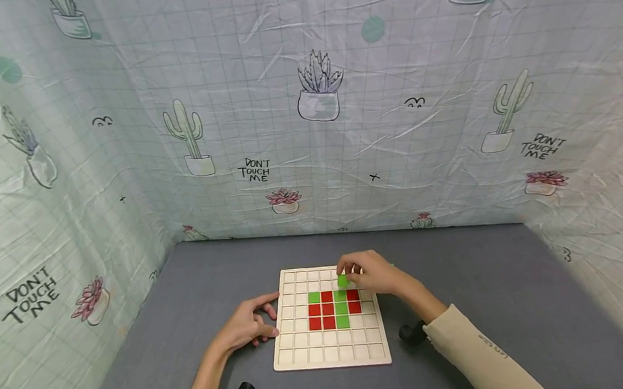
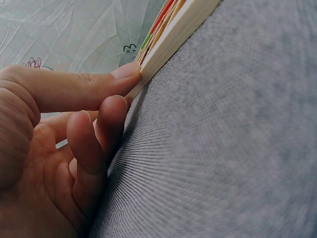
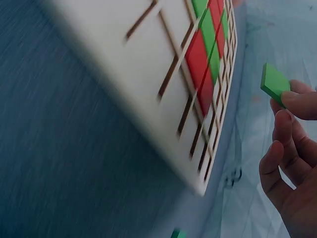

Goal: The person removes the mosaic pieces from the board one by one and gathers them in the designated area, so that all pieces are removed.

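Note:
A square wooden grid board [image 1: 303,358] lies on the table with several red tiles [image 1: 315,316] and several green tiles [image 1: 342,315] set in its middle cells. Thumb and index finger of my left hand [image 1: 245,322] touch the board's left edge; in the left wrist view the thumb [image 2: 116,78] presses against the wooden side [image 2: 171,47], the other fingers bent loosely. My right hand [image 1: 372,272] pinches a green square tile [image 3: 275,83] between thumb and fingers, above the board's upper right part. Its fingers partly cover the cells there.
Another green piece [image 3: 178,233] lies on the table beyond the board's right edge, mostly cut off in the right wrist view. The grey tabletop [image 1: 463,280] surrounds the board. A printed cloth [image 1: 341,155] with cactus drawings hangs behind and at both sides.

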Demonstrator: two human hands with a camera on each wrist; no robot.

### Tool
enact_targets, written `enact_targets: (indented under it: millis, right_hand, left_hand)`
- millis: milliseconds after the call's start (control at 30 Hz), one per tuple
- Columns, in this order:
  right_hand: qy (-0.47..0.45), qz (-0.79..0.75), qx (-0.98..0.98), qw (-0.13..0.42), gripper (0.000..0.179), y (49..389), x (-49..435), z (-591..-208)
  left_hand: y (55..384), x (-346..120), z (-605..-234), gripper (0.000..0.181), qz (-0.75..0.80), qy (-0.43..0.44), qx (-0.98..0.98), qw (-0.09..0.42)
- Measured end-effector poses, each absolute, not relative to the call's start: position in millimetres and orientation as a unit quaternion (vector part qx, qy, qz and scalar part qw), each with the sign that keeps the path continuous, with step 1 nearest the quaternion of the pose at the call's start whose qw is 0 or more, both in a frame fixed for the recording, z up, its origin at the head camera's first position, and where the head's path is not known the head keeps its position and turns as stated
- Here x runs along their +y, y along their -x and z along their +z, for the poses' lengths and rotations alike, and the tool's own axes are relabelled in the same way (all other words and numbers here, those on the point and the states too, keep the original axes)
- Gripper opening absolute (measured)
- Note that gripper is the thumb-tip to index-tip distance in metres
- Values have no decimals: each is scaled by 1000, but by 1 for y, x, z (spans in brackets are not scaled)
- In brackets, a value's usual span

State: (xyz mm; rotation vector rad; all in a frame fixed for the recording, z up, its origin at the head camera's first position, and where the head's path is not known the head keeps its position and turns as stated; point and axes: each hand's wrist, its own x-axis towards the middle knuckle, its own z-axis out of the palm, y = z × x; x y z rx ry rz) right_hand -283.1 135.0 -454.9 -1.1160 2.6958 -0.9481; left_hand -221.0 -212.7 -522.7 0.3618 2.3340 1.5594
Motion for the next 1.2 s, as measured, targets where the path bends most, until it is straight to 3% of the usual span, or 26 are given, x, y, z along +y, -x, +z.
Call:
enact_targets:
  millis: [1200]
  right_hand:
    - [234, -315, 920, 3, 16, 309, 257, -475]
  left_hand:
    - [223, -212, -523, 83, 536, -123, 821, 152]
